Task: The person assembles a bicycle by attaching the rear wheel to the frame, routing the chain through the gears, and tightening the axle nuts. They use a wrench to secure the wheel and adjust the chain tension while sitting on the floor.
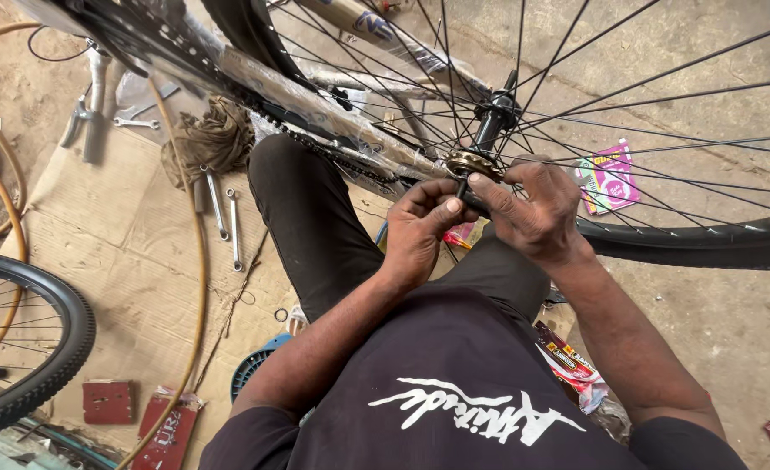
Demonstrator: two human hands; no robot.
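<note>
Dusty concrete ground lay under a sheet of flattened cardboard (124,252), on which two spanners (226,222) and a bundle of brown rag (214,139) sat near a looping tan hose (195,287). Above the person's knee hung a bicycle wheel (663,235), its thin spokes fanning out from the hub (489,117), with the brass-coloured sprocket (470,163) at the axle end and the chain (333,148) running off to the upper left. Both hands met just below that sprocket: the left hand (421,231) had its fingers curled and pinched on the short dark axle end, while the right hand (537,209) pressed its thumb and fingers closed against the same spot; what small part lay between them could not be made out. Judging by the tight quarters, a fingertip could slip into the spokes or teeth, and any loose nut might drop among the litter and wrappers (607,178) on the ground.
</note>
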